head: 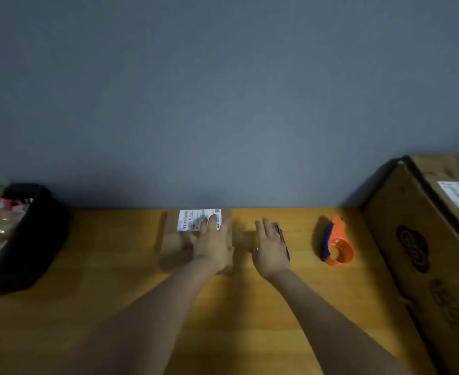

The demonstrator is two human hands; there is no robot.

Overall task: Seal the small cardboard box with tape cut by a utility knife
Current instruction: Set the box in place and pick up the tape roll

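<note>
The small cardboard box (174,243) lies flat on the wooden table near the wall, with a white shipping label (193,219) on its far end. My left hand (213,244) rests palm down on the box top, fingers spread over the label's right edge. My right hand (270,247) hovers just right of the box, fingers apart and holding nothing. A blue and yellow utility knife (283,240) lies on the table, mostly hidden under that hand. An orange tape dispenser (337,243) with a blue part stands further right.
A large cardboard box (425,239) with a white label fills the right side of the table (114,266). A black bin (30,234) holding plastic-wrapped items sits at the left edge. A grey wall rises directly behind the table.
</note>
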